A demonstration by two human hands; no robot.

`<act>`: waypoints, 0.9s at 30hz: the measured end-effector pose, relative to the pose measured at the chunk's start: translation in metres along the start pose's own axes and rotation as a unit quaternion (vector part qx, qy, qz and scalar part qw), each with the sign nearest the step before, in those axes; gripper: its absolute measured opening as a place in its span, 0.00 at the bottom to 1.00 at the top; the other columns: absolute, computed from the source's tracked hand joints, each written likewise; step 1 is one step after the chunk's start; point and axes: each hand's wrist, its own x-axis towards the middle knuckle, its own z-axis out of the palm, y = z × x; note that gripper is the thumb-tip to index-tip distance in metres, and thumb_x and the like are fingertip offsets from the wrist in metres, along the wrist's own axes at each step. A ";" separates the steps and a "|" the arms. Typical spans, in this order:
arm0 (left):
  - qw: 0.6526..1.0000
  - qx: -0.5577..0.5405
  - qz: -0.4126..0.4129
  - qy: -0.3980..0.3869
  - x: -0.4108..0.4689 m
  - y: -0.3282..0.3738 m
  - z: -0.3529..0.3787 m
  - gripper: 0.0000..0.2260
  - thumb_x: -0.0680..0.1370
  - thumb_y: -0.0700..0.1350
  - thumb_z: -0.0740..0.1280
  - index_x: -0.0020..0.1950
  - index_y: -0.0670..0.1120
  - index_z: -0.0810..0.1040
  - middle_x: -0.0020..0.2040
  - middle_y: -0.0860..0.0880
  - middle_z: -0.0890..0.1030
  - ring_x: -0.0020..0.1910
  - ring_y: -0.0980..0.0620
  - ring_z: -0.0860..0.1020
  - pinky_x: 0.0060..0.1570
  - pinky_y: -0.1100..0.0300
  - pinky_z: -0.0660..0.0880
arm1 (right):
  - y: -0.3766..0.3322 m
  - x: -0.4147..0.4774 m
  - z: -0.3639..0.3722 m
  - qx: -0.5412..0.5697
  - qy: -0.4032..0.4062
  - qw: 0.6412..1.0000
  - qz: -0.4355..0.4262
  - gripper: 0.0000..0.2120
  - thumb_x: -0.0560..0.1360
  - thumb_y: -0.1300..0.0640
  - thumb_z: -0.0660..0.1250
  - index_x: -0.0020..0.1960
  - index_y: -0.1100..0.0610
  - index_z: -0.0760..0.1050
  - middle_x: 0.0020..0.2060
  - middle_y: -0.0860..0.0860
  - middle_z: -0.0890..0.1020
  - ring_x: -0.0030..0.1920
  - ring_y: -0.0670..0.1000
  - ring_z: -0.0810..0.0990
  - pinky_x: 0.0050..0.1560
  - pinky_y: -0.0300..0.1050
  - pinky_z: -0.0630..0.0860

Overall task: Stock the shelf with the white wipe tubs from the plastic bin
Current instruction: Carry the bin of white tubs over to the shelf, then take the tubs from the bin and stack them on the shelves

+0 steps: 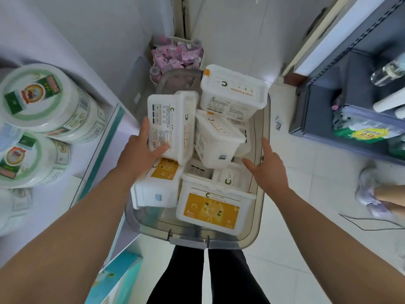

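A clear plastic bin (262, 194) on the floor in front of me holds several white wipe tubs, some with orange labels (211, 210). My left hand (140, 153) grips one white tub (173, 126) that stands on end at the bin's left side, thumb on its printed face and fingers behind its left edge. My right hand (266, 166) hovers over the bin's right rim, fingers apart, holding nothing. Another tub (232, 95) lies at the bin's far end. The white shelf (72, 178) runs along my left.
Round white tubs with green labels (43, 99) sit on the left shelf. A basket of pink packets (175, 54) stands beyond the bin. A dark shelf unit (350, 99) with bottles is on the right. Another person's foot (370, 189) is at the right. My legs stand just behind the bin.
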 end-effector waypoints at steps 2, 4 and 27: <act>0.991 0.132 -0.009 0.030 -0.012 0.006 0.001 0.39 0.70 0.70 0.61 0.75 0.59 0.48 0.60 0.43 0.75 0.55 0.41 0.77 0.51 0.46 0.77 | -0.006 -0.009 -0.010 -0.014 -0.016 1.000 -0.011 0.36 0.74 0.41 0.65 0.76 0.48 0.52 0.61 0.58 0.73 0.52 0.56 0.76 0.49 0.47 0.73; 0.971 0.227 0.022 0.073 -0.032 0.018 0.001 0.34 0.75 0.65 0.60 0.75 0.50 0.55 0.61 0.40 0.74 0.57 0.40 0.74 0.53 0.47 0.73 | -0.010 -0.021 -0.021 -0.024 -0.013 0.999 -0.025 0.33 0.76 0.42 0.63 0.76 0.50 0.55 0.68 0.58 0.68 0.63 0.58 0.72 0.58 0.50 0.72; 0.985 0.123 -0.049 -0.108 -0.148 0.063 0.074 0.49 0.74 0.49 0.72 0.75 0.59 0.33 0.59 0.41 0.78 0.46 0.47 0.82 0.48 0.53 0.80 | 0.005 -0.088 -0.030 -0.080 -0.240 0.957 -0.143 0.35 0.74 0.38 0.63 0.75 0.51 0.58 0.64 0.55 0.74 0.64 0.56 0.72 0.62 0.51 0.71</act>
